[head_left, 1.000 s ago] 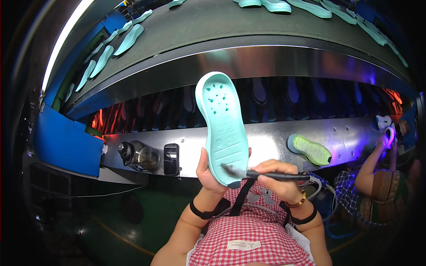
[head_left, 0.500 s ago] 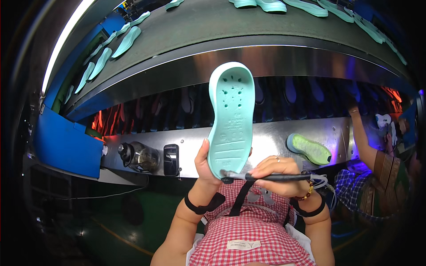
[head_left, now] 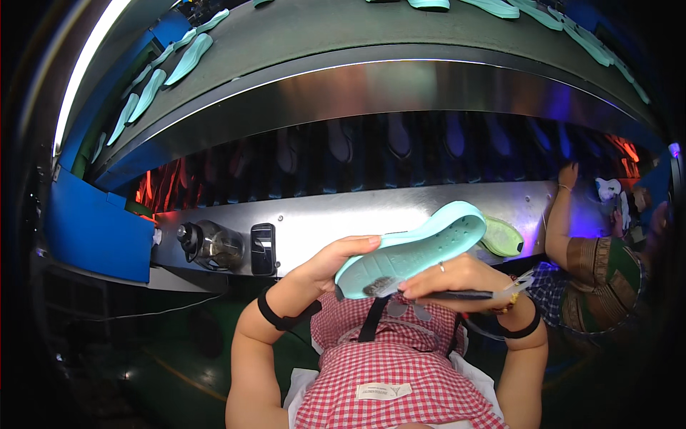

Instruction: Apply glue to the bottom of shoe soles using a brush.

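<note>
A mint-green shoe sole [head_left: 418, 252] is held up in front of me, tilted, its toe with small holes pointing up and to the right. My left hand [head_left: 336, 261] grips its heel end, fingers and thumb closed around the edge. In my right hand [head_left: 454, 279] is a brush [head_left: 468, 294] with a black handle and a clear tube at the back end. Its dark bristles rest on the inner surface of the sole's heel. Behind the raised sole, a yellow-green sole [head_left: 504, 237] lies on the metal bench, partly covered.
On the bench [head_left: 314, 222] stand a dark clear bottle [head_left: 214, 245] and a black phone-like device [head_left: 263, 249]. Above runs a dark belt [head_left: 314, 36] carrying several mint soles. At the right, a co-worker's arm [head_left: 561, 222] reaches toward the dark row of soles under the belt.
The sole has swung from upright to tilted right and lower. My right hand and the brush stay at its heel, and the bristles now spread over the inner surface. My view has shifted slightly.
</note>
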The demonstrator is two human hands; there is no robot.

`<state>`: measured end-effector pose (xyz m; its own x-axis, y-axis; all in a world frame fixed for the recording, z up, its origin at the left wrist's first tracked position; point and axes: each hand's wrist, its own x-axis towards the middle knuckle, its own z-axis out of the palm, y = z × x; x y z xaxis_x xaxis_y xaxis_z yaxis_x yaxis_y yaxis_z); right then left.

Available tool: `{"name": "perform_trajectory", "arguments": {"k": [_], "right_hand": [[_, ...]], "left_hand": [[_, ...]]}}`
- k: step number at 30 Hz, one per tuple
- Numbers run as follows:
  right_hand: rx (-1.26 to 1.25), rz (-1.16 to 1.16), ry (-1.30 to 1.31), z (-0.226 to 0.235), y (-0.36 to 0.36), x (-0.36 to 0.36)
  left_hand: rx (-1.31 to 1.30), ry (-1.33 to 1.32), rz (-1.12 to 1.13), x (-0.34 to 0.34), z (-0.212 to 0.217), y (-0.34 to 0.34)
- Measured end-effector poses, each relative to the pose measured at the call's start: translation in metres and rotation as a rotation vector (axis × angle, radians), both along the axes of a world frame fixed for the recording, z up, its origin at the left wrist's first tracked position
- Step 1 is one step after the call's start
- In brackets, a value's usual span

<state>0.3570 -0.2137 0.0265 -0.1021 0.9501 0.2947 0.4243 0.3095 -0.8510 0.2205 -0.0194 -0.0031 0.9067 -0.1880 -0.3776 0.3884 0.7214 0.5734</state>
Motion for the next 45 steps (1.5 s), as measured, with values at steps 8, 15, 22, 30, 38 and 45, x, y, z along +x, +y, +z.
{"name": "perform_trajectory", "arguments": {"k": [8, 15, 22, 30, 38, 45], "right_hand": [[-0.044, -0.009, -0.227, 0.011, -0.008, 0.014], [-0.130, -0.029, -0.259, 0.002, -0.015, 0.025], [-0.221, -0.093, -0.004, -0.002, -0.016, 0.009], [-0.154, -0.729, 0.497, -0.042, -0.006, 0.014], [-0.081, -0.595, 0.297, -0.029, -0.011, -0.015], [-0.004, -0.801, 0.891, -0.058, -0.049, 0.015]], "left_hand": [[0.190, 0.064, -0.028, -0.006, 0.006, -0.001], [0.309, 0.077, -0.001, -0.009, 0.007, 0.006], [0.199, 0.005, 0.075, -0.015, -0.021, 0.004], [-0.271, -0.065, 0.193, -0.005, -0.043, -0.010], [-0.023, -0.112, 0.292, 0.010, -0.036, 0.003], [0.233, -0.748, 0.394, 0.037, 0.102, 0.094]]}}
